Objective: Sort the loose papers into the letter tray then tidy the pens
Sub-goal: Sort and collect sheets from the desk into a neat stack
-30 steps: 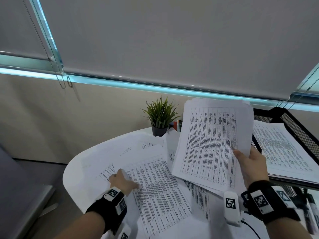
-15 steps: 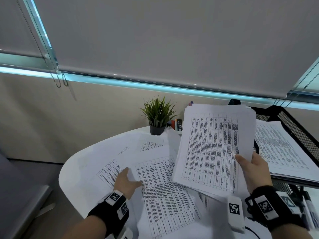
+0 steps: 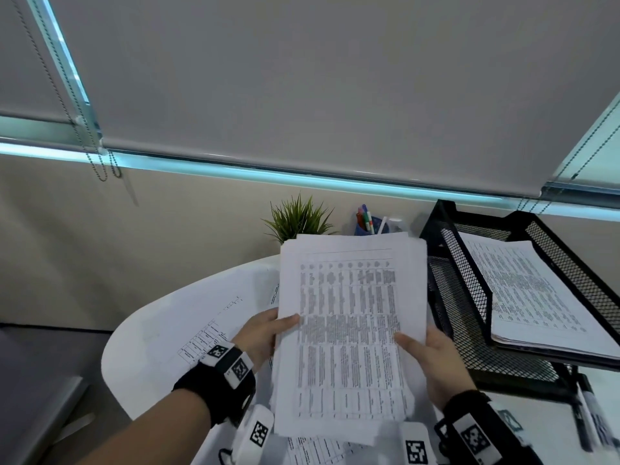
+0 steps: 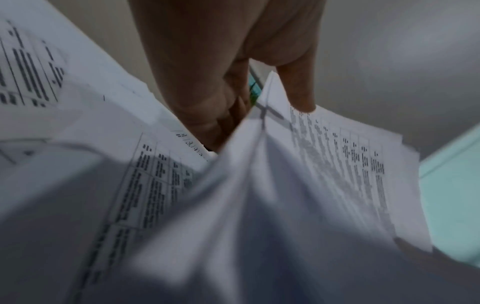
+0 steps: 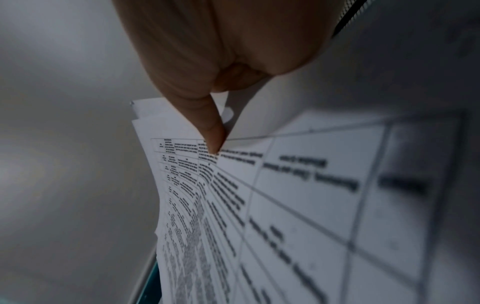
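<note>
Between both hands [image 3: 265, 333] [image 3: 432, 357], paper stack [image 3: 352, 330].

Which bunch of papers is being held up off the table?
The stack between both hands; the others lie on the table or in the black tray.

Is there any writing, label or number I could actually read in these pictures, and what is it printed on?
Nothing can be read as words.
Stack of papers held by the left hand and right hand: printed tables, text too blurred.
Papers in the letter tray: printed tables, too small.
Sheets on the table: table lines only, text too small.
Wrist tags: black-and-white square codes, no letters.
Pens in the cup: no legible labels.
</note>
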{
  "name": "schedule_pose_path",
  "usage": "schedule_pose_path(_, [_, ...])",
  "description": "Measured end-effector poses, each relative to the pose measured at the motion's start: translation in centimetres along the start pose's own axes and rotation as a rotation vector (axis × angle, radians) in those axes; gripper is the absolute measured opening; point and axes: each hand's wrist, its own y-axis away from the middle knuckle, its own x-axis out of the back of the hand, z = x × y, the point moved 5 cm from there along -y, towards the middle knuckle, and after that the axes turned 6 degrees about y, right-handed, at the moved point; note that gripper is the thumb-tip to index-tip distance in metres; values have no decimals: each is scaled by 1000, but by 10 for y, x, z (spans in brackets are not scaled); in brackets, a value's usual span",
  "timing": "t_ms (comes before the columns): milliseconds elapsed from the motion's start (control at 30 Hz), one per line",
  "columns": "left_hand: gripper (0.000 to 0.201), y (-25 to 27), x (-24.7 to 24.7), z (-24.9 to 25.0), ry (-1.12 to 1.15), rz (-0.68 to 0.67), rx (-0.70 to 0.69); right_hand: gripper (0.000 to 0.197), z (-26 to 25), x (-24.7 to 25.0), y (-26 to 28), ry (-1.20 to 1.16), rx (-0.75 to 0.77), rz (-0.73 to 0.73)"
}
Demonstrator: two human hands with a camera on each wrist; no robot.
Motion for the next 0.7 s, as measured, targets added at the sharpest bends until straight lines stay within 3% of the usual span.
schedule_pose_path(167, [48,0,2,16,4,46,-177,35,-7,-15,3,-7,53,-81])
schedule_pose_path(333, [66,12,-12,46,34,-12,-307,13,-41,-16,1,49,149,-117])
schedule_pose_path(367, [65,14,-16,51,19,-18,-334,13,-44,-17,-1,39,162,-127])
schedule_pose_path(433, [60,15,-20,60,-23,-20,-363,36,-47,-17,-4,49,157,-112])
schedule_pose_path(500, [58,16,-23,64,-80,-16,-357,35,-47,-19,-5,48,146,-112])
schedule_pose_path(600, [54,17,-24,66,-120,2,-348,56,-49,-27,-5,32,156,-143])
schedule_pose_path(633, [49,17,-24,66,-127,12,-351,54,-49,-27,-7,33,180,-138])
schedule_pose_path(700, [32,19,-27,69,-131,35,-377,31,-53,-27,-7,43,211,-102])
